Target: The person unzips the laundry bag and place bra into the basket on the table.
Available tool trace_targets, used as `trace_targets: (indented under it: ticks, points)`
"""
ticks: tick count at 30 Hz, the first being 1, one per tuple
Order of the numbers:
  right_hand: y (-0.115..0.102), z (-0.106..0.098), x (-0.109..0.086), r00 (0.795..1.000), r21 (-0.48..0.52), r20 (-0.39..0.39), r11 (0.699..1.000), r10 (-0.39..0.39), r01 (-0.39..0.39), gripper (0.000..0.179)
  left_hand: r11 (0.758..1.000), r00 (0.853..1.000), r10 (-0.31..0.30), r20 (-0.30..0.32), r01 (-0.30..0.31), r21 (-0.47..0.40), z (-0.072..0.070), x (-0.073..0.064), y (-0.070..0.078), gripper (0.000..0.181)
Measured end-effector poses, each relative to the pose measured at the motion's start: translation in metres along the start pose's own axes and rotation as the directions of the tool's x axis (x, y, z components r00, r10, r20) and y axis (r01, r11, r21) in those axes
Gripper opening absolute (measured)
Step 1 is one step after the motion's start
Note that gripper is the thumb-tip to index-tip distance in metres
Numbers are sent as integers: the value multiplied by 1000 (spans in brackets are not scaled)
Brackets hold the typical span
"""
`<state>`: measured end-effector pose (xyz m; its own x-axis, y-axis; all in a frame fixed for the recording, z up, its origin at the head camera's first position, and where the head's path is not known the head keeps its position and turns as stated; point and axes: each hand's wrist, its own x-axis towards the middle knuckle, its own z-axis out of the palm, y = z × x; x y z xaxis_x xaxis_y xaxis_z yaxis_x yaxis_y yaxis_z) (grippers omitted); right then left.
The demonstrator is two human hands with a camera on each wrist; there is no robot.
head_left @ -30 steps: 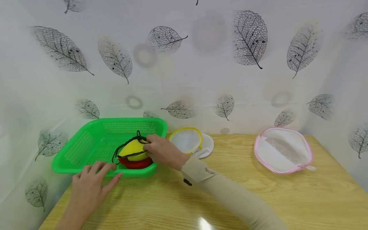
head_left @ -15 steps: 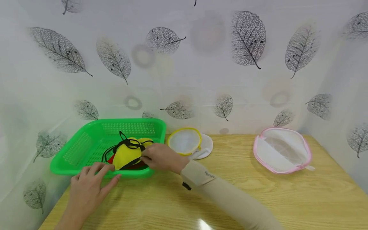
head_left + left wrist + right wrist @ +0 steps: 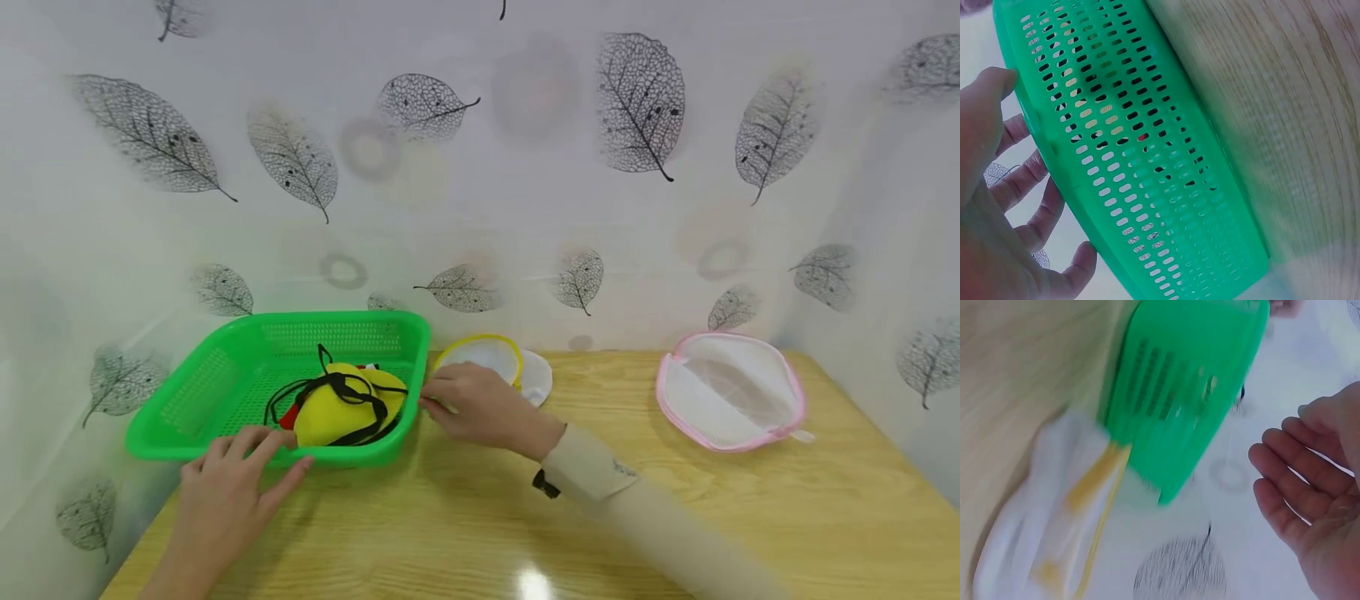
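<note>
A green plastic basket (image 3: 225,379) stands at the table's left. In it lies a yellow cloth piece (image 3: 322,417) with thin black cords (image 3: 352,383), over something red (image 3: 288,415). My left hand (image 3: 228,492) rests with bent, spread fingers at the basket's front rim; the left wrist view shows the fingertips (image 3: 1082,265) right at that rim. My right hand (image 3: 487,408) is just outside the basket's right end and holds nothing; in the right wrist view its fingers (image 3: 1291,469) are loosely curved. It partly covers a yellow-rimmed white mesh piece (image 3: 487,352).
Beside the mesh piece lies white cloth (image 3: 536,379). A pink-edged white mesh bag (image 3: 731,392) sits at the table's right. The wooden table (image 3: 465,533) backs onto a leaf-patterned curtain (image 3: 510,208).
My right hand has let go of the yellow cloth piece and moved right, out of the basket. The cloth and its cords now lie settled inside. My left hand stays at the rim.
</note>
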<state>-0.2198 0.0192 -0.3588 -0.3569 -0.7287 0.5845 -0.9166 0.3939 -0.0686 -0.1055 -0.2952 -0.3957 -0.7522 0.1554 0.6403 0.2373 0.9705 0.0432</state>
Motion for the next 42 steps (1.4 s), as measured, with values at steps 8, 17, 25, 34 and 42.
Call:
trace_targets:
  ticks: [8, 17, 25, 34, 42]
  points:
    - [54, -44, -66, 990, -44, -91, 993, 105, -109, 4, 1000, 1000, -19, 4, 19, -5, 0, -2, 1, 31]
    - [98, -95, -134, 857, -151, 102, 860, 505, -488, 12, 1000, 999, -26, 24, 26, 4, -1, -1, 1, 32]
    - [101, -128, -188, 738, -327, 244, 770, 629, -549, 29, 1000, 999, -30, 29, 30, 0, -1, 0, 2, 32]
    - [106, -131, -234, 616, -362, 272, 672, 739, -646, 23, 999, 999, -32, 37, 32, -1, -2, -1, 1, 32]
    - [117, -138, -262, 610, -355, 212, 642, 763, -680, 36, 999, 999, -38, 37, 38, -3, -3, -1, 3, 32]
